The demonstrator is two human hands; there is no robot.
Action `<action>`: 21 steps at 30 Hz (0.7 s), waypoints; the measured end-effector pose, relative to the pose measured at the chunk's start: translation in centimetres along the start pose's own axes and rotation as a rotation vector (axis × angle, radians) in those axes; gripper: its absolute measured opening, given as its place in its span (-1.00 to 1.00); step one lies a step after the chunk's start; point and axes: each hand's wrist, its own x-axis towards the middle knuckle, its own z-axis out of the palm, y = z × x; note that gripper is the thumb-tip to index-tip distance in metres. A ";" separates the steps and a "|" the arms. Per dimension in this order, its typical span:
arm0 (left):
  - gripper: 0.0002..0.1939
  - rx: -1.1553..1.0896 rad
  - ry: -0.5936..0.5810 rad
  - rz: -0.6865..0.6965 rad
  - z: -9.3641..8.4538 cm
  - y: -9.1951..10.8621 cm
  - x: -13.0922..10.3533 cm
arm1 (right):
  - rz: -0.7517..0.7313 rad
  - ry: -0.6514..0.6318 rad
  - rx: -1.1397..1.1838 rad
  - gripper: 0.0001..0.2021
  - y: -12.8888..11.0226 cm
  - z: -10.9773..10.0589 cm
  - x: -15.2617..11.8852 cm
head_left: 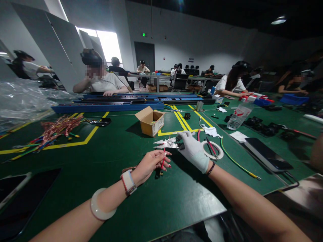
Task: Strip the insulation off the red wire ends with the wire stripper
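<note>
Hands: left hand (150, 163) pinching red wire (163, 163), gloved right hand (193, 149) gripping pliers (169, 143) | wire: above desk (176, 201), in from near edge | risk: bare fingertips beside jaws, slip could nip skin

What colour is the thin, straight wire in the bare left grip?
Red; the thin wire in the left grip shows best in the head view.
</note>
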 end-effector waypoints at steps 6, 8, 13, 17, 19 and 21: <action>-0.78 0.008 -0.006 -0.002 0.0 0.0 0.0 | 0.008 0.000 -0.048 -0.51 0.2 0.3 0.2; -0.78 0.008 -0.003 -0.002 0.0 0.0 0.0 | 0.001 0.005 -0.068 -0.53 0.4 0.3 0.2; -0.76 0.003 -0.017 0.000 0.0 -0.1 0.0 | -0.006 -0.020 -0.136 -0.60 0.8 0.2 0.3; -0.74 0.005 -0.035 -0.002 0.0 -0.2 0.1 | -0.004 -0.018 -0.151 -0.69 0.9 0.0 0.3; -0.74 0.010 -0.037 -0.003 0.1 -0.1 0.0 | -0.005 -0.007 -0.140 -0.71 1.0 0.0 0.3; -0.74 0.015 -0.038 -0.003 0.1 0.0 0.0 | -0.009 0.009 -0.117 -0.71 1.1 0.0 0.4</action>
